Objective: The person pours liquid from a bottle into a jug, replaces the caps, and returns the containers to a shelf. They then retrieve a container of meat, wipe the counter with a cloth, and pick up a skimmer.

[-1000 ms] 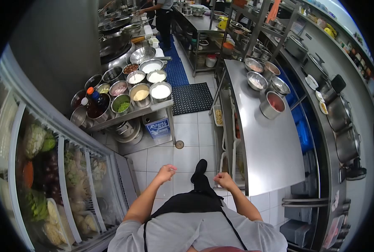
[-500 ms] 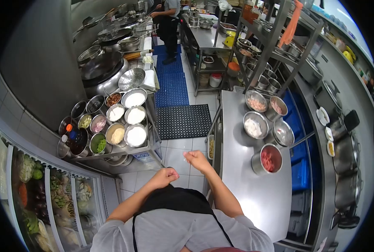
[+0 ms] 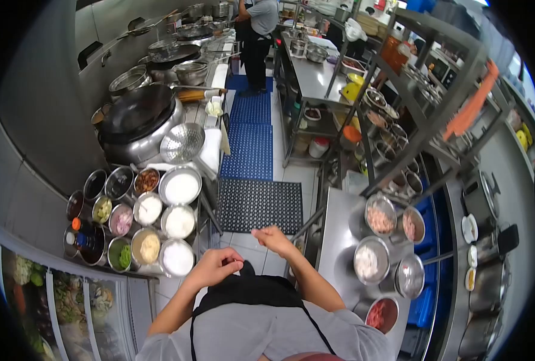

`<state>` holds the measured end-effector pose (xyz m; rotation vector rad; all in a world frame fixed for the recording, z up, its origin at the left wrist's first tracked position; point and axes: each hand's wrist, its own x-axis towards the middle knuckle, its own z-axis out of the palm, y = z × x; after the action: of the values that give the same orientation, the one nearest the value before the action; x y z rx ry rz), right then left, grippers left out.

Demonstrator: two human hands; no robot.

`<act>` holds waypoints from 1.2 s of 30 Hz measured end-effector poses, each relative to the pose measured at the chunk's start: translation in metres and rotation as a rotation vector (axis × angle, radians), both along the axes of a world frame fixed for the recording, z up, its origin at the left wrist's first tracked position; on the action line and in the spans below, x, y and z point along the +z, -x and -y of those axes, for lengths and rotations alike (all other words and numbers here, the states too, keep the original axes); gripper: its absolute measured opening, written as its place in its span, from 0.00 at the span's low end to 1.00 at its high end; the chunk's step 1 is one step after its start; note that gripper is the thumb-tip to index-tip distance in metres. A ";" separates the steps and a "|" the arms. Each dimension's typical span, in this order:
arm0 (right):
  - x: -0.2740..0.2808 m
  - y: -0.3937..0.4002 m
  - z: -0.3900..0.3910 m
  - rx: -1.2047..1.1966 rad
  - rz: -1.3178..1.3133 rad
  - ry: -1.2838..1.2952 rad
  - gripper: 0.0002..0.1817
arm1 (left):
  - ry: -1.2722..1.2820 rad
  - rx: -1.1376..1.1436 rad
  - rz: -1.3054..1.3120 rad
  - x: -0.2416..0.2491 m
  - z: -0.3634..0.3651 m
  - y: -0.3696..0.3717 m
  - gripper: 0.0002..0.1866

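Observation:
My left hand [image 3: 214, 266] is in front of the black apron [image 3: 252, 293], its fingers curled in with nothing visible in them. Slightly farther forward, my right hand [image 3: 272, 239] is loosely closed over the floor at the mat's near edge, also with nothing showing. Neither hand touches a surface. Nearest on the left is a metal pot of white powder [image 3: 177, 257], one of several ingredient pots on a steel stand. To the right, a steel table [image 3: 339, 240] carries a bowl of white pieces [image 3: 371, 259] and a pot of red meat [image 3: 377, 314].
A black rubber mat [image 3: 259, 206] and blue mats [image 3: 247, 144] line the aisle. Another person [image 3: 258, 45] stands at its far end. A large wok [image 3: 138, 114] and a perforated strainer [image 3: 182, 142] are ahead left. A steel rack [image 3: 424, 129] rises on the right.
My body has moved forward along the aisle, so the stand, mat and table appear nearer. Both hands stay curled in front of me. The other person has raised an arm.

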<state>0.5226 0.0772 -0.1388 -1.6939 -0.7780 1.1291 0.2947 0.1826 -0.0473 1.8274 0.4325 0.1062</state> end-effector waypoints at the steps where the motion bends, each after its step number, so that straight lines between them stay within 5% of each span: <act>1: -0.004 -0.014 -0.008 0.040 0.013 0.017 0.29 | -0.017 0.023 0.008 0.012 -0.010 -0.011 0.10; 6: -0.011 -0.091 -0.046 0.101 0.045 0.271 0.27 | -0.063 0.118 0.047 0.044 -0.049 -0.053 0.12; 21: -0.098 -0.343 -0.216 0.226 -0.012 0.153 0.15 | -0.116 0.424 0.026 0.045 -0.164 -0.256 0.08; 29: -0.059 -0.442 -0.315 0.485 0.000 0.148 0.22 | -0.195 0.463 -0.011 0.066 -0.235 -0.391 0.08; 36: -0.051 -0.471 -0.389 0.498 -0.053 0.173 0.28 | -0.098 0.491 -0.033 0.036 -0.295 -0.440 0.08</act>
<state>0.9937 0.4660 -0.1895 -1.6455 -1.1343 1.6125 0.7343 0.4776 -0.0111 1.7860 0.9069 0.4404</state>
